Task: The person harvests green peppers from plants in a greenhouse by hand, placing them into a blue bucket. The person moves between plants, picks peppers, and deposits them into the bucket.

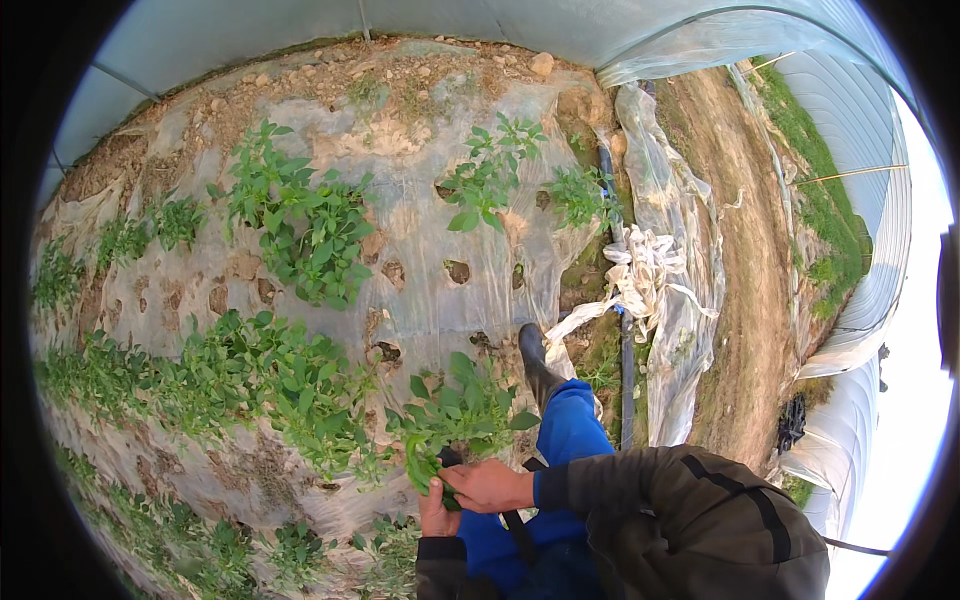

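My left hand point(439, 516) and my right hand point(491, 486) are close together in front of my legs, at the bottom middle of the head view. Between them they grip a bunch of bright green leaves point(422, 459). The fingers cover its lower end, and I cannot tell whether pods are among the leaves. My left thumb points up along the bunch, while my right fingers lie across it from the side. Just beyond the hands a broad-leaved green plant point(469, 409) grows from the mulch film, close to the bunch.
Clear plastic mulch film point(420, 217) with several planting holes covers the bed. Rows of leafy plants point(277, 367) stretch left. My dark boot point(534, 352) stands beside a black irrigation pipe point(627, 382) and crumpled plastic strips point(645, 270). Greenhouse film point(480, 19) encloses the far side.
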Tool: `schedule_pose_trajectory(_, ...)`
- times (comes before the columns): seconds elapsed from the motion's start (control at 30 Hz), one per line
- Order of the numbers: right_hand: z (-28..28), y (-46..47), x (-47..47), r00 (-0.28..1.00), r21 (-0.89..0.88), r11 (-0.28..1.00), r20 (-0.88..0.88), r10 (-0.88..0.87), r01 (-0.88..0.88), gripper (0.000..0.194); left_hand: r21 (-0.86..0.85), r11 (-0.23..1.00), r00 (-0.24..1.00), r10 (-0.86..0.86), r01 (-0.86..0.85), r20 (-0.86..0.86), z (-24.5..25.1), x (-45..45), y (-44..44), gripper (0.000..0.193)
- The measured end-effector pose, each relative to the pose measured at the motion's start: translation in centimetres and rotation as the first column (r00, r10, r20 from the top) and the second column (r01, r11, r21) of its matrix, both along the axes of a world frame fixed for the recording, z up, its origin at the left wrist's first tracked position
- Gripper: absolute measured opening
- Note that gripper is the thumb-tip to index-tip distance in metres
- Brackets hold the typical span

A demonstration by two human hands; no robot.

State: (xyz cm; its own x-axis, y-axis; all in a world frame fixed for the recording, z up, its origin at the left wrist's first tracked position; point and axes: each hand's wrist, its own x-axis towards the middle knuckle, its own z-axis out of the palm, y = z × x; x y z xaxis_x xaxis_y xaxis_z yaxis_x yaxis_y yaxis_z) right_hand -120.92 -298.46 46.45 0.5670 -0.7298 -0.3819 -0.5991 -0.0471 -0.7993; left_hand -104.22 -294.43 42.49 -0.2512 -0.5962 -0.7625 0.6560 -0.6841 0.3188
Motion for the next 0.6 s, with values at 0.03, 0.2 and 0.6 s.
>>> schedule_pose_trajectory(0.03,0.2,-0.3,-0.5,0.999,-0.003,1.000,-0.033,0.012,-0.013,0.048,-0.025,0.999,0.999,-0.027,0.028,0.035,-0.2,-0.6,-0.1,0.044)
schedule_pose_trajectory(0.2,-1.6,-5.6,-6.6,0.992,0.039,0.993,0.067,0.111,-0.113,0.048,0.112,0.994,0.998,0.008,-0.016,0.069,-1.3,-5.4,-4.5,0.041)
schedule_pose_trajectory(0.6,-29.7,-53.1,-30.2,0.964,-0.348,0.925,-0.156,-0.214,0.149,0.019,0.351,0.935,0.970,0.124,-0.044,-0.208,-5.1,-23.3,-13.7,0.062)
